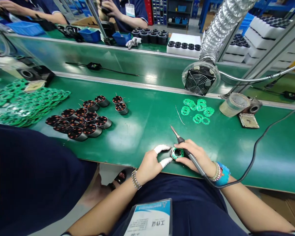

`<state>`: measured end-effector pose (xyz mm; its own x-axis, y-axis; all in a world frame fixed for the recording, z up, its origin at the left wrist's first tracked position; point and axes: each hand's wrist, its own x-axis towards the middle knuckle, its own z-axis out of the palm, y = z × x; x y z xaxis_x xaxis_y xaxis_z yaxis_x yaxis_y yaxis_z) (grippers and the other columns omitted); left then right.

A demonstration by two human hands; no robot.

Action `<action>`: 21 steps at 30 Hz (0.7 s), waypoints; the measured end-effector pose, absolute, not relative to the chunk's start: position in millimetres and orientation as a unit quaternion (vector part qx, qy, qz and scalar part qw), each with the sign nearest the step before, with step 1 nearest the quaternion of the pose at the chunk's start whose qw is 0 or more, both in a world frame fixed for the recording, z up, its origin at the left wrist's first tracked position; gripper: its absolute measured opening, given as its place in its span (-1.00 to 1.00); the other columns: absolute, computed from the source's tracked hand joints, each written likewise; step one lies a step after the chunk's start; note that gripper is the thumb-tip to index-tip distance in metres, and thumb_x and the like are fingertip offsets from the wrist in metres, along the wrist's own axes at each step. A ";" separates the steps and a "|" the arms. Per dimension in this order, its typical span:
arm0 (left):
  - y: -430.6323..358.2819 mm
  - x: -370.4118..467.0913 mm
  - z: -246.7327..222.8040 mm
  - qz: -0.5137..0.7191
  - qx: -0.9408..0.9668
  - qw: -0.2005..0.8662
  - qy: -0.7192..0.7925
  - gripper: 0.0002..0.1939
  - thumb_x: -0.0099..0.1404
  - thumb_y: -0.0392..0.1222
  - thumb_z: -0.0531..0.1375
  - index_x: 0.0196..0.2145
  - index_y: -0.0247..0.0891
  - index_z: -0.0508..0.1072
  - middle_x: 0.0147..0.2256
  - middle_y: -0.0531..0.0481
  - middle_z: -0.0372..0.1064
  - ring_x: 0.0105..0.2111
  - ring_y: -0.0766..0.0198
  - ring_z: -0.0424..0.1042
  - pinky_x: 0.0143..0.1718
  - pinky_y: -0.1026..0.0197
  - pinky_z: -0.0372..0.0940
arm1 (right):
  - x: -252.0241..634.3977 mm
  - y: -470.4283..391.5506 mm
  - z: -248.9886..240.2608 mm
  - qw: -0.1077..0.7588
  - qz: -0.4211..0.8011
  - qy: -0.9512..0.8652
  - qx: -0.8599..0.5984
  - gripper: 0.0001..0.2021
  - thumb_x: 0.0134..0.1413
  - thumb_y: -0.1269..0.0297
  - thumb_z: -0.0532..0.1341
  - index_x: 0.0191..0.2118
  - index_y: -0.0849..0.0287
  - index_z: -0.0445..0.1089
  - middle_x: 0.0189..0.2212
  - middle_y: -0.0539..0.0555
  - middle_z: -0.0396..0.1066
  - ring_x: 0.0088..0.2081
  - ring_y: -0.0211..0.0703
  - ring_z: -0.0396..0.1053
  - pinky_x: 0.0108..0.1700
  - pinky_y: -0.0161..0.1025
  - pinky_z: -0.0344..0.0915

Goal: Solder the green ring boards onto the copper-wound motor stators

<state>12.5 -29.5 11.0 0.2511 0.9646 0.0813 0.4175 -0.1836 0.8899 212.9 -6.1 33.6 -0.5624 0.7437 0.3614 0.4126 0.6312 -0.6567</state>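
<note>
At the bottom centre of the frame, the chest badge bears the large dark characters 工作证, while its smaller lines and the print along its blue band are too small to make out, as is the print on a co-worker's badge at the top centre

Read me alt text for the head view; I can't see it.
The left hand and right hand hold a small round part at a green workbench, the right also gripping a soldering iron. Green rings lie beyond; copper-wound cylinders stand to the left.
</note>
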 end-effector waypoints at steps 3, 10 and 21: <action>-28.8 8.9 13.6 0.379 0.620 0.477 0.494 -0.91 0.15 -0.22 0.20 -0.36 -0.25 0.48 -0.32 -0.04 0.49 -0.29 0.21 0.47 -0.18 0.14 0.37 | 215.3 -3.0 34.8 0.306 0.263 -0.854 -0.328 -0.65 0.08 0.20 0.20 -0.01 0.15 0.23 -0.32 0.10 0.36 -0.28 -0.15 0.29 -0.25 -0.22 0.33; -20.3 26.7 15.9 0.445 0.396 0.628 0.501 -0.83 0.00 -0.21 0.30 -0.42 -0.31 0.46 -0.51 0.06 0.42 -0.57 0.36 0.40 -0.47 0.27 0.37 | 215.2 -4.7 33.3 0.306 0.269 -0.854 -0.322 -0.63 0.07 0.26 0.21 0.00 0.17 0.21 -0.29 0.10 0.35 -0.28 -0.16 0.26 -0.23 -0.23 0.31; -17.3 18.7 19.6 0.394 0.365 0.701 0.469 -0.86 -0.01 -0.22 0.30 -0.48 -0.35 0.48 -0.57 0.06 0.40 -0.56 0.41 0.37 -0.43 0.34 0.29 | 212.6 -7.5 27.9 0.325 0.246 -0.850 -0.333 -0.63 0.05 0.26 0.23 -0.01 0.17 0.22 -0.30 0.11 0.34 -0.29 -0.16 0.28 -0.24 -0.23 0.31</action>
